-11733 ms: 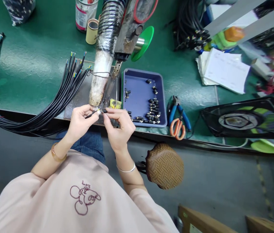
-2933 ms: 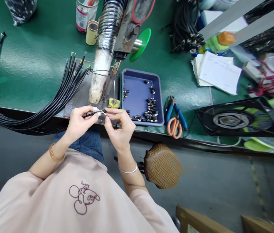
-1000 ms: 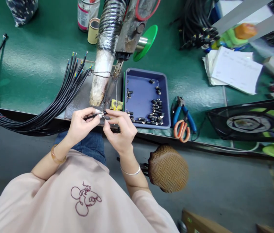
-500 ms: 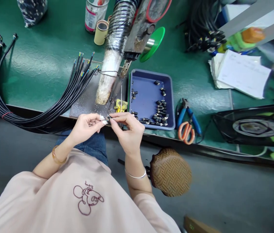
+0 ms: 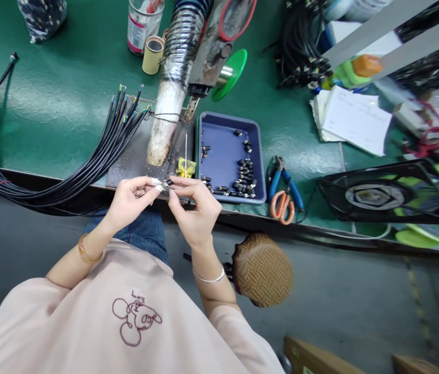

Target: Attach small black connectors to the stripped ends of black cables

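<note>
Our left hand [image 5: 131, 202] pinches a small part [image 5: 167, 184]; our right hand [image 5: 198, 209], nearly closed, is at its end, whether gripping we cannot tell, near the tray [image 5: 221, 143]

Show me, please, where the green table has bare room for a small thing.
Bare table shows between the plastic bag and cable bundle, and between the blue tray and papers. Crowded: around the hands and beyond the papers.

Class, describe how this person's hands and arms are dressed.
The left hand has white coverings on thumb and finger, and an amber bangle at its wrist; the right arm wears a thin silver bangle. Both short sleeves are pale pink.
</note>
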`<state>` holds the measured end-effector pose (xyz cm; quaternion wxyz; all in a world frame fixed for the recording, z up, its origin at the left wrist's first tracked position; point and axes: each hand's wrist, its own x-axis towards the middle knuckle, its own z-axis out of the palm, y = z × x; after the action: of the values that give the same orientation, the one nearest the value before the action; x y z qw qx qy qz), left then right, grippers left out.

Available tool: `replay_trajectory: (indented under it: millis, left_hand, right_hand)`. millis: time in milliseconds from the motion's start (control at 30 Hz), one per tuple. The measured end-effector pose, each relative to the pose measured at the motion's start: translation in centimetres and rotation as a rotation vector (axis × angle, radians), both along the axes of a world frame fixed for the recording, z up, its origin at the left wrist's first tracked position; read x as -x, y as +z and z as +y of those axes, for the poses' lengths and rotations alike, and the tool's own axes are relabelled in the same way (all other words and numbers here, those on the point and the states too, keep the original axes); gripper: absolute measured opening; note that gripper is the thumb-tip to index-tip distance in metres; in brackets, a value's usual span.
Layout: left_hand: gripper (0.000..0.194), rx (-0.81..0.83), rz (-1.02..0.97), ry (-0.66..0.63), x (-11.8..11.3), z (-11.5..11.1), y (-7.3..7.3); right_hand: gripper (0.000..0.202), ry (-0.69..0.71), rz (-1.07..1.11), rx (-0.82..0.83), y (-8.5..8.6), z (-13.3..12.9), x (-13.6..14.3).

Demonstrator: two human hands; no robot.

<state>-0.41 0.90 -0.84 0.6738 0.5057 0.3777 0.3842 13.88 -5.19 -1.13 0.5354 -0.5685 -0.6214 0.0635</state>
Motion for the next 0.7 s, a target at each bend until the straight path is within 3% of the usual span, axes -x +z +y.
replay_trajectory:
  millis: [267,700]
  left_hand:
    - [0.023,0.056,-0.007,-0.006,-0.5,0.8,-0.4]
    - [0.016,-0.100,0.110,0.012,-1.1,1.3,-0.2]
  right_hand:
    - [0.016,0.001,-0.018,-0.001,-0.3,0.7,-0.2]
    - [0.015,-0.002,0.048,0.026,-0.5,1.3,-0.4]
